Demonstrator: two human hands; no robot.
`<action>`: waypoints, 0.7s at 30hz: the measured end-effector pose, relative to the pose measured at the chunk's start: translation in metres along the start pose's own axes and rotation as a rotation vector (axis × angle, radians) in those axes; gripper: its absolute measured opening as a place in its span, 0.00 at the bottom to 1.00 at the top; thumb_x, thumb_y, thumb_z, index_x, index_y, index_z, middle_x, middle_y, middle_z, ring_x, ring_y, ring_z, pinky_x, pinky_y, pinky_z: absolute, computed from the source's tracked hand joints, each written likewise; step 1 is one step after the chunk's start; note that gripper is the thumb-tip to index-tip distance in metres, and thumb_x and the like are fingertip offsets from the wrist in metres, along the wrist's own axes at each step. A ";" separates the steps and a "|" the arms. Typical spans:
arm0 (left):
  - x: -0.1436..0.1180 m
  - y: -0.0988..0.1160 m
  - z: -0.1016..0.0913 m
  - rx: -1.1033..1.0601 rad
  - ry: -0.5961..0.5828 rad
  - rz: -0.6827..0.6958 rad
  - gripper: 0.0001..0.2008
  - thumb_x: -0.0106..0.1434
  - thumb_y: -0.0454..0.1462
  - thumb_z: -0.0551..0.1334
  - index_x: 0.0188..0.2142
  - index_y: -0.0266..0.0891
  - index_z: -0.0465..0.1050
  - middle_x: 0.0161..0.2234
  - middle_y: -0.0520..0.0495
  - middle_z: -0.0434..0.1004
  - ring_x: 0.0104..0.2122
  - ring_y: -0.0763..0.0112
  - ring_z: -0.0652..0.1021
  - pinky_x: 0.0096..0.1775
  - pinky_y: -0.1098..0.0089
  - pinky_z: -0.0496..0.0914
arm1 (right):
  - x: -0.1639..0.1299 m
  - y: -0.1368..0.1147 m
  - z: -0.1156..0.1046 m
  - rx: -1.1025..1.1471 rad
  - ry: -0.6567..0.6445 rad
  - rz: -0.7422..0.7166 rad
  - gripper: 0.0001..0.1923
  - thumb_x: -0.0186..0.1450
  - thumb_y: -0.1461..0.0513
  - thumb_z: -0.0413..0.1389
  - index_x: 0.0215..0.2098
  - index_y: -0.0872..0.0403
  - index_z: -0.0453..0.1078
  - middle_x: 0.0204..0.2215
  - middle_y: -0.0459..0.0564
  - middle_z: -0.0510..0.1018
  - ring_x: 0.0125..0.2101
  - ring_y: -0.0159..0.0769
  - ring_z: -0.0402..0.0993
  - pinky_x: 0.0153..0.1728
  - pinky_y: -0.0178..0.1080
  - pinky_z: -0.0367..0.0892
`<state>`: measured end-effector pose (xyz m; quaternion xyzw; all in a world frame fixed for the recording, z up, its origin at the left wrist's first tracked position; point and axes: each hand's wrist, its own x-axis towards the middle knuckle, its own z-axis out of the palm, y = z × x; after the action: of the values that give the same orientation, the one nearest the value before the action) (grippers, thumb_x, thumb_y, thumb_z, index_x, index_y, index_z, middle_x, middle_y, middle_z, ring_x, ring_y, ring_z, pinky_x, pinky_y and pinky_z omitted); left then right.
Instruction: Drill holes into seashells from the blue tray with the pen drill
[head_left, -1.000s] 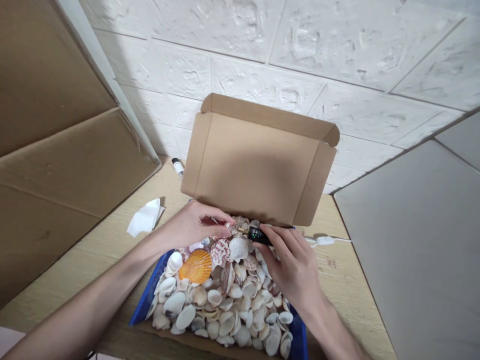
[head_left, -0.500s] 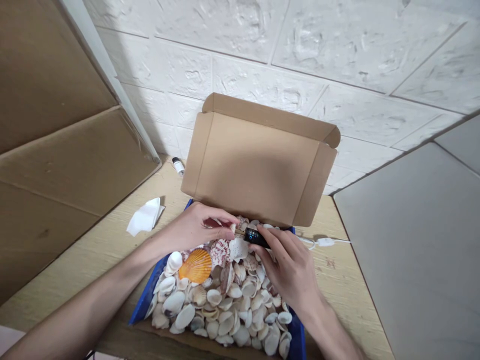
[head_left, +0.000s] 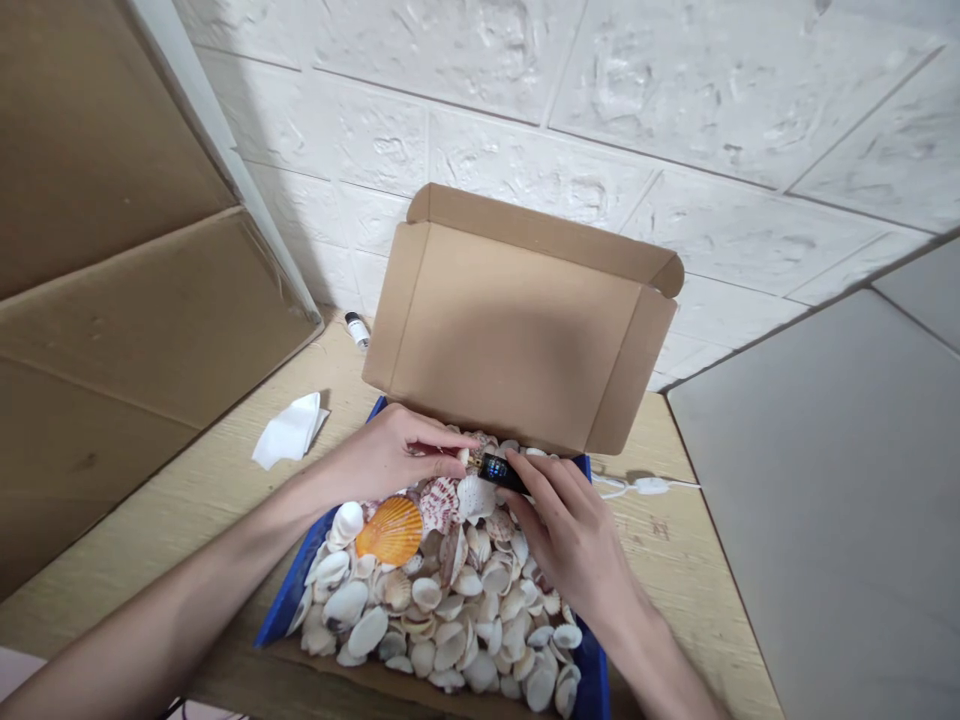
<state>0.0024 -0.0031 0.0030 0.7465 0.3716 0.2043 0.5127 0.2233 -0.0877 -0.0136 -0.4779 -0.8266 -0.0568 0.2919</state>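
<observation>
My right hand [head_left: 574,525] is wrapped around a small black mini drill [head_left: 504,473] with a lit display and a brass-coloured tip. That tip points left and meets, or nearly meets, a small pale seashell [head_left: 464,456]. My left hand [head_left: 412,452] pinches the shell between thumb and fingertips, which hide most of it. Both hands are over the far part of a blue-sided cardboard box [head_left: 277,606] filled with seashells [head_left: 450,640]. Below the left hand lie a large orange scallop shell [head_left: 391,532] and a red-and-white scallop shell [head_left: 439,505].
The box's open lid [head_left: 517,325] stands up behind the hands, near a white brick-patterned wall [head_left: 510,70]. To the left are a folded white tissue [head_left: 289,430] and a small black-capped bottle [head_left: 357,330]. A white cable [head_left: 649,486] lies at right; a cardboard panel [head_left: 112,310] rises at left.
My right hand has shifted slightly left, bringing the mini drill's tip closer to the shell. The left hand keeps its pinch in almost the same spot.
</observation>
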 end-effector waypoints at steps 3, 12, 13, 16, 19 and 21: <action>-0.001 -0.001 0.000 0.010 -0.001 -0.001 0.16 0.61 0.38 0.65 0.49 0.38 0.78 0.41 0.43 0.83 0.37 0.65 0.80 0.39 0.70 0.71 | 0.000 -0.001 0.000 0.012 -0.049 0.002 0.17 0.68 0.64 0.53 0.54 0.62 0.66 0.39 0.57 0.78 0.38 0.40 0.74 0.38 0.41 0.74; -0.003 0.003 -0.001 -0.038 -0.026 0.001 0.16 0.59 0.39 0.67 0.46 0.36 0.80 0.33 0.45 0.83 0.31 0.69 0.78 0.35 0.73 0.69 | -0.003 0.001 0.000 0.050 -0.022 -0.001 0.19 0.68 0.62 0.52 0.57 0.57 0.64 0.40 0.56 0.79 0.38 0.39 0.76 0.38 0.40 0.74; -0.003 0.003 -0.001 -0.037 -0.022 0.001 0.16 0.59 0.39 0.67 0.46 0.37 0.80 0.33 0.45 0.83 0.31 0.69 0.78 0.35 0.73 0.69 | -0.003 0.001 0.001 0.049 -0.013 0.000 0.19 0.68 0.62 0.52 0.57 0.56 0.64 0.39 0.56 0.79 0.38 0.39 0.76 0.38 0.40 0.74; -0.003 0.002 -0.001 -0.027 -0.004 0.001 0.15 0.59 0.40 0.67 0.45 0.37 0.80 0.36 0.44 0.84 0.34 0.66 0.79 0.37 0.71 0.70 | -0.003 0.002 0.002 0.035 0.008 0.002 0.19 0.67 0.63 0.53 0.57 0.56 0.65 0.39 0.56 0.80 0.38 0.39 0.77 0.37 0.40 0.74; -0.003 0.001 0.002 -0.069 0.040 -0.038 0.16 0.60 0.40 0.66 0.45 0.35 0.80 0.39 0.43 0.84 0.36 0.64 0.80 0.38 0.69 0.71 | -0.003 0.003 0.002 0.006 0.032 0.037 0.19 0.67 0.63 0.53 0.56 0.56 0.66 0.39 0.55 0.80 0.37 0.39 0.77 0.36 0.40 0.74; -0.002 0.000 0.003 -0.110 0.087 -0.081 0.16 0.60 0.40 0.65 0.46 0.34 0.79 0.40 0.42 0.83 0.37 0.64 0.80 0.39 0.69 0.72 | -0.004 0.003 0.002 -0.010 0.062 0.074 0.18 0.67 0.63 0.53 0.55 0.55 0.67 0.38 0.55 0.80 0.36 0.39 0.76 0.36 0.41 0.74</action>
<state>0.0029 -0.0061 0.0021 0.6920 0.4119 0.2357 0.5440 0.2264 -0.0879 -0.0183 -0.5076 -0.7985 -0.0648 0.3171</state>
